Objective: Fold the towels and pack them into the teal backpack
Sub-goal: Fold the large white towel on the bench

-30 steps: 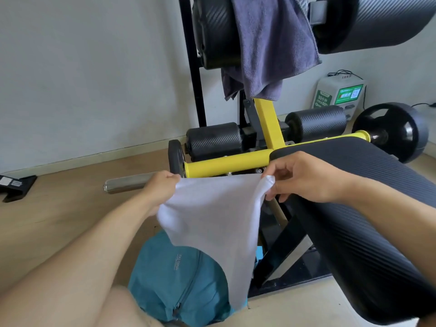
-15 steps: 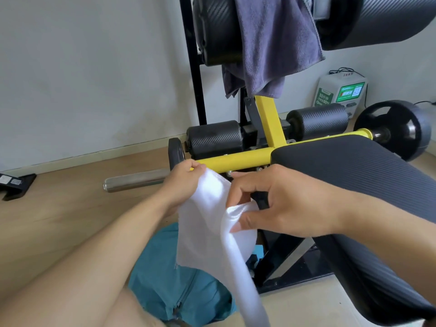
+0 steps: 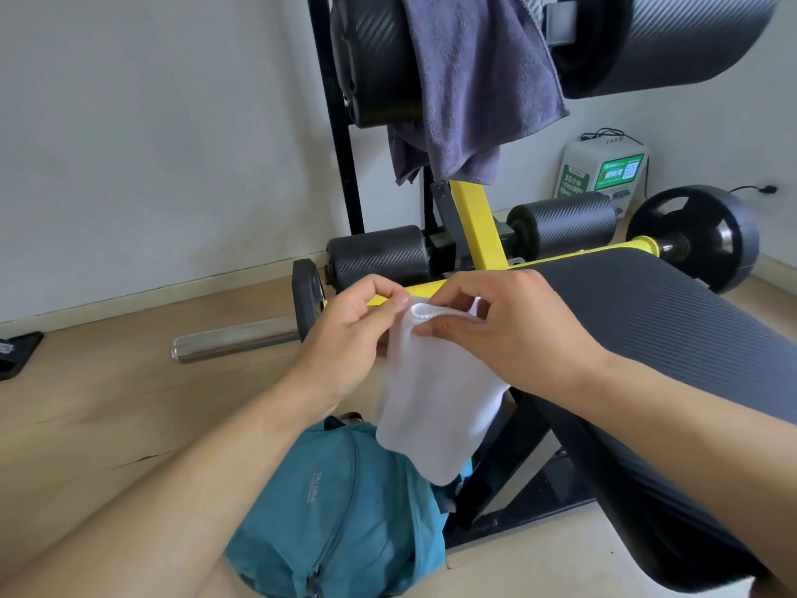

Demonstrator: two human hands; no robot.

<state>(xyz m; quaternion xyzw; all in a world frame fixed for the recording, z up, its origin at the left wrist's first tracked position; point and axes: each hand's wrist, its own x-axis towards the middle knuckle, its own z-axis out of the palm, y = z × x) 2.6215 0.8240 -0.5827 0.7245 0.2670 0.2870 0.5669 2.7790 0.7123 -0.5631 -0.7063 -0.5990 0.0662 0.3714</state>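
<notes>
**Mid-fold, white towel in the air**

Backpack point(image 3: 340, 507) sits nearest, on the floor under the hands; I can't tell if its zip is open. Left hand point(image 3: 349, 334) and right hand point(image 3: 504, 330) both pinch the top edge of the white towel point(image 3: 435, 394), doubled over and hanging. Match the corners, then fold again. Bench pad point(image 3: 673, 338) crowds the right. Grey towel point(image 3: 474, 84) hangs far, not yet folded.
</notes>
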